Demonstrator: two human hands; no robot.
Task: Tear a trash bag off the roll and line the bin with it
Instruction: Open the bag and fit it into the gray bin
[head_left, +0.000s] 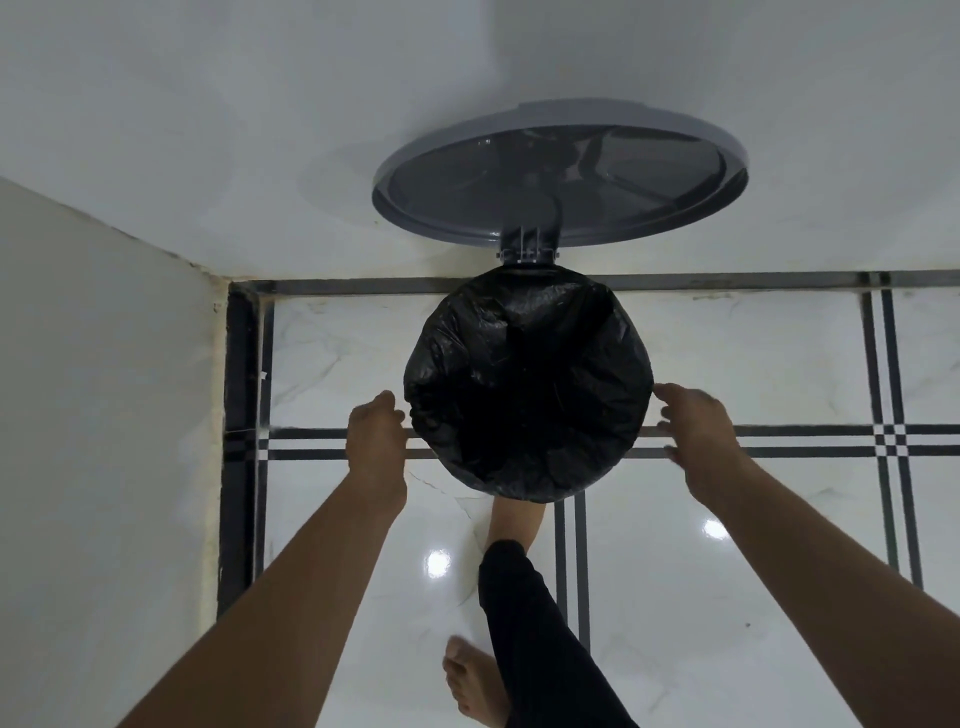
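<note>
A black trash bag (527, 384) lines the round pedal bin, its edge folded over the whole rim so the bin body is hidden. The grey lid (561, 174) stands open, tilted back against the wall on its hinge (527, 249). My left hand (376, 441) rests at the bin's left side, fingers curled against the bag's edge. My right hand (696, 431) is at the right side, fingers spread and touching the bag's edge. No roll of bags is in view.
The bin stands on a glossy white tiled floor (753, 364) with black stripes, close to a white back wall and a white side wall (104, 415) on the left. One bare foot (514, 519) sits at the bin's front; the other foot (472, 680) is behind.
</note>
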